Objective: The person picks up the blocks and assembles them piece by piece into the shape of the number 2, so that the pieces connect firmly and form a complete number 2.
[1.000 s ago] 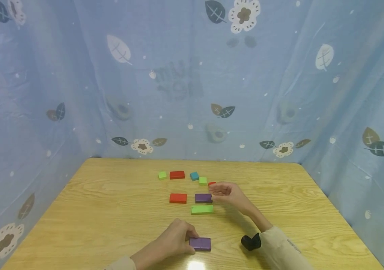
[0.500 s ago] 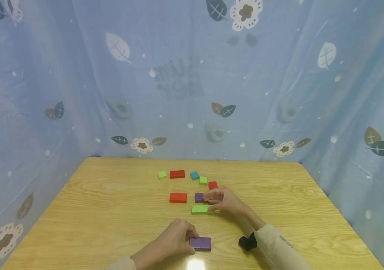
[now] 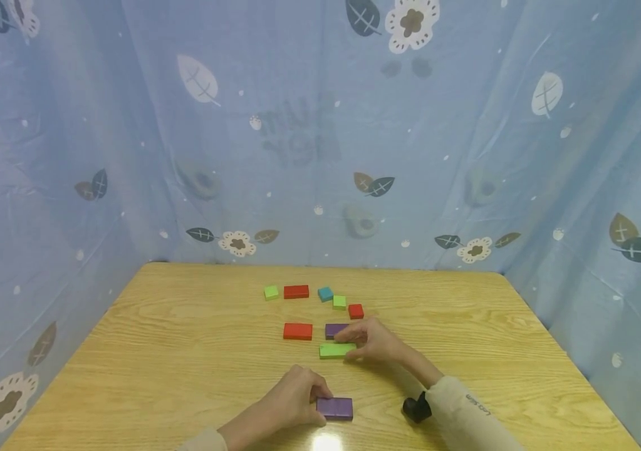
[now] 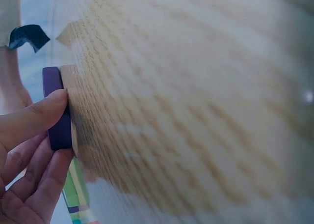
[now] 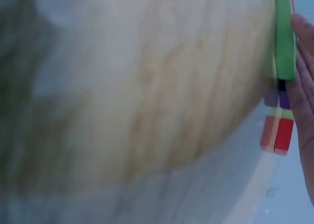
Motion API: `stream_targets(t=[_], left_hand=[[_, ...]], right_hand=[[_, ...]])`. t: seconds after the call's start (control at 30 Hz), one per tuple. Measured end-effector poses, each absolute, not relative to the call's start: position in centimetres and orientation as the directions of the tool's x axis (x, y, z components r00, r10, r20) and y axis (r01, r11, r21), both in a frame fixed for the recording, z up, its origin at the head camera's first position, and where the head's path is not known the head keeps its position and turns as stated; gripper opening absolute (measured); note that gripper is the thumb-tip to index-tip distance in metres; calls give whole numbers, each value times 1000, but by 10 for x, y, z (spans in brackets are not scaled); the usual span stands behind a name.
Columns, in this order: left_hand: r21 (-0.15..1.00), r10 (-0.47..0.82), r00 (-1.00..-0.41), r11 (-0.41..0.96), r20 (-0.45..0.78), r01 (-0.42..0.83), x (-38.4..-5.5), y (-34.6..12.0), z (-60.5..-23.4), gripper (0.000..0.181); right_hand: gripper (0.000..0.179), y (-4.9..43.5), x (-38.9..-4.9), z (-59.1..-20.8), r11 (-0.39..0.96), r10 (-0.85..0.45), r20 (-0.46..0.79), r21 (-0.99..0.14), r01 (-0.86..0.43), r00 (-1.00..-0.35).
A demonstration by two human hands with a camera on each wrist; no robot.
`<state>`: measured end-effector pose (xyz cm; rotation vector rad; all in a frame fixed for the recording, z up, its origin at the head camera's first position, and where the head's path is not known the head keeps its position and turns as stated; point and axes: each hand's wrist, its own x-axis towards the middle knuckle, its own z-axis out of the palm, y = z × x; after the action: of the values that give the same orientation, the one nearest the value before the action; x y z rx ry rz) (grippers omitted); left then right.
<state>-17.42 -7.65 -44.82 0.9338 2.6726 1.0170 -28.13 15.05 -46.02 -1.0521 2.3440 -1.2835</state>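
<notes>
My left hand (image 3: 296,397) pinches a purple rectangular block (image 3: 336,408) by its left end near the table's front. In the left wrist view the thumb lies against one side of that purple block (image 4: 57,106), with fingers against the other. My right hand (image 3: 375,341) spans the right end of a long green block (image 3: 334,351), thumb at its near side and fingers at its far side. The right wrist view shows the green block (image 5: 284,42) against this hand. A second purple block (image 3: 336,331) lies just behind, partly hidden by the right fingers.
A red block (image 3: 297,331) lies left of the second purple one. Further back are a small green block (image 3: 271,292), a long red block (image 3: 296,292), a blue block (image 3: 325,294), another green cube (image 3: 339,302) and a small red block (image 3: 356,311). Blue curtains surround the wooden table (image 3: 185,351).
My right hand has moved left and nearer, from beside the second purple block to the green block's right end, uncovering the small red block. My left hand keeps its pinch in place.
</notes>
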Motion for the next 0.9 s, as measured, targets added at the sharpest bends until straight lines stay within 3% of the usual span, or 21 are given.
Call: stream_targets(t=[0.1, 0.27, 0.9], left_hand=[[645, 599, -797, 578, 82, 501, -175, -77, -449, 28], [640, 601, -796, 587, 65, 495, -175, -76, -449, 28], [655, 594, -801, 578, 69, 486, -173, -76, -449, 27]], right_hand=[[36, 149, -279, -462, 374, -722, 125, -757, -536, -681], [33, 149, -277, -464, 401, -711, 123, -737, -544, -692], [32, 182, -259, -456, 312, -651, 147, -842, -440, -745]])
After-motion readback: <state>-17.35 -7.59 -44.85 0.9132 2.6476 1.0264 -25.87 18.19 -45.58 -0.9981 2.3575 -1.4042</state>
